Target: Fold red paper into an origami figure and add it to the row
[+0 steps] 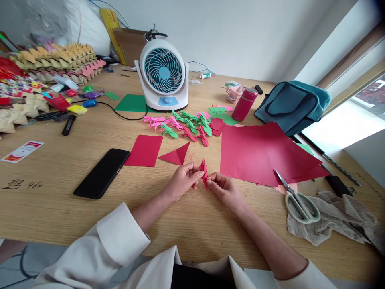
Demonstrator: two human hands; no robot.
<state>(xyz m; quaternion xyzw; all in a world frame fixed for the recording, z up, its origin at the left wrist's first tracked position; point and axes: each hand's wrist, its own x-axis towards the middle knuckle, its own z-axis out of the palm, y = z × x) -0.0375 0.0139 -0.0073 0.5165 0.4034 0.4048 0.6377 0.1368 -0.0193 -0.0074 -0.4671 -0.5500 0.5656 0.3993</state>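
Note:
A small folded piece of red paper is held just above the wooden table. My left hand pinches its left side with thumb and fingertips. On the other side my right hand pinches its lower edge. Just beyond the hands lie a red paper triangle and a red paper rectangle. Further back is a pile of several finished pink, green and red folded paper figures.
A stack of large red sheets lies to the right, with scissors on a grey cloth. A black phone lies left. Behind stand a white desk fan, a red flask and a teal bag.

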